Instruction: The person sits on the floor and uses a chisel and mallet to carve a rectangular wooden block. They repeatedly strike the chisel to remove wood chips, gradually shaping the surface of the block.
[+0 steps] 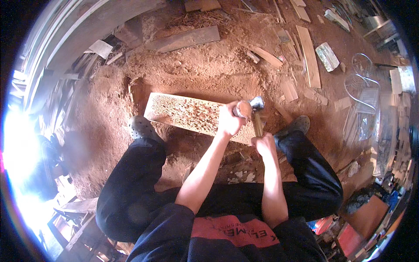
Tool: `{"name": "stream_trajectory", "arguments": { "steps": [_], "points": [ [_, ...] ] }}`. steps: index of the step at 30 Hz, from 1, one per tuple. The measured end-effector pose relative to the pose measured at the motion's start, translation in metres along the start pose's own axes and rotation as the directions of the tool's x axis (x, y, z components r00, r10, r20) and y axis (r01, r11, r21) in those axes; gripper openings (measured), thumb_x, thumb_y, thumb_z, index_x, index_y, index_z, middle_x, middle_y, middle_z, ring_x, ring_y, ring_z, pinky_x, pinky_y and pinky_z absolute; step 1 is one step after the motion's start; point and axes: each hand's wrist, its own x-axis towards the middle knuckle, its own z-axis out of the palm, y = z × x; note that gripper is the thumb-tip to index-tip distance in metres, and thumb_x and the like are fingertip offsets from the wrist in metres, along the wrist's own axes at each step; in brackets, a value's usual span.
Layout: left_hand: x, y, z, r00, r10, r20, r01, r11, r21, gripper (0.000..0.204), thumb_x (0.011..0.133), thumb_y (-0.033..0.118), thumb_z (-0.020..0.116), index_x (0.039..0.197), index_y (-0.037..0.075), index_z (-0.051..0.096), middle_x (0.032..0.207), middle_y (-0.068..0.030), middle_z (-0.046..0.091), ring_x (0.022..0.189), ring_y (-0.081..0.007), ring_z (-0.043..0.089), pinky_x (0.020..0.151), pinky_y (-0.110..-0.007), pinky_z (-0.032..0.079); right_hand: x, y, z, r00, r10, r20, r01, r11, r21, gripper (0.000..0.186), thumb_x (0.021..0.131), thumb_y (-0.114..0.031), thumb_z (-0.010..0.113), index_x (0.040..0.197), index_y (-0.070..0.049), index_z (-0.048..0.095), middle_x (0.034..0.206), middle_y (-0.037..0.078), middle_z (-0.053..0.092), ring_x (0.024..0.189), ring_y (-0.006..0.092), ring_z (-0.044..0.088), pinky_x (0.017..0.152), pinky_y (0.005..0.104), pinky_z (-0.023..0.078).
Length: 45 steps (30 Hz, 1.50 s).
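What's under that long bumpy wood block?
Reddish-brown dirt shows beyond the far edge of the wood block. What's right underneath, I can't tell, because the block covers it.

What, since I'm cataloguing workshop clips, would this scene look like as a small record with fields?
Left hand: the left hand grips a round-ended piece above the block
Right hand: the right hand grips the wooden handle of a hammer-like tool
Tool head: metal, beside the round end; contact cannot be told
Workpiece: pale wooden block, top heavily pitted
Feet: left shoe near the block's left end, right shoe near its right
Ground: reddish-brown dirt
Around: loose planks, one farther off at right
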Motion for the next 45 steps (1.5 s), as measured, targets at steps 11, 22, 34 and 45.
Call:
{"name": "stream_trajectory", "arguments": {
  "steps": [11, 22, 34, 45],
  "points": [
    [0.007, -0.047, 0.038, 0.981, 0.133, -0.139, -0.141, 0.988, -0.054, 0.029, 0.053, 0.020, 0.071, 0.075, 0.005, 0.061, 0.059, -0.0088, 0.057, 0.055, -0.0171, 0.056, 0.054, -0.029, 0.045, -0.019, -0.033, -0.018, 0.982, 0.184, 0.052, -0.189, 0.975, 0.116, 0.015, 0.066, -0.008, 0.061, 0.067, 0.005, 0.052, 0.052, 0.009, 0.053, 0.038, 0.0161, 0.050, 0.034, 0.0304, 0.040],
    [0.069, -0.063, 0.035, 0.986, 0.139, -0.087, -0.146, 0.986, -0.077, 0.028, 0.050, 0.020, 0.068, 0.068, 0.003, 0.054, 0.058, -0.0071, 0.055, 0.055, -0.0156, 0.048, 0.055, -0.030, 0.043, -0.004, -0.002, -0.010, 0.995, 0.052, -0.084, -0.053, 0.998, -0.016, 0.034, 0.064, -0.020, 0.062, 0.076, 0.012, 0.059, 0.066, 0.025, 0.061, 0.062, 0.0336, 0.062, 0.057, 0.0401, 0.048],
    [0.055, -0.012, 0.004, 0.963, 0.125, 0.239, -0.134, 0.991, 0.022, 0.053, 0.053, 0.036, 0.084, 0.091, 0.006, 0.063, 0.082, -0.0097, 0.066, 0.076, -0.0207, 0.063, 0.072, -0.033, 0.049, 0.014, -0.020, 0.028, 0.964, 0.257, 0.070, -0.257, 0.966, -0.010, 0.014, 0.065, -0.008, 0.059, 0.057, 0.004, 0.055, 0.048, 0.010, 0.052, 0.039, 0.0192, 0.052, 0.034, 0.0331, 0.039],
    [0.058, -0.035, -0.003, 0.948, 0.094, 0.304, -0.085, 0.995, -0.044, 0.030, 0.047, 0.011, 0.074, 0.074, 0.005, 0.064, 0.067, -0.0017, 0.061, 0.061, -0.0098, 0.053, 0.060, -0.025, 0.044, 0.024, 0.006, 0.046, 0.976, 0.210, 0.059, -0.212, 0.977, 0.024, 0.018, 0.065, -0.004, 0.052, 0.050, 0.006, 0.050, 0.043, 0.012, 0.050, 0.035, 0.0224, 0.052, 0.034, 0.0372, 0.041]
  ]
}}
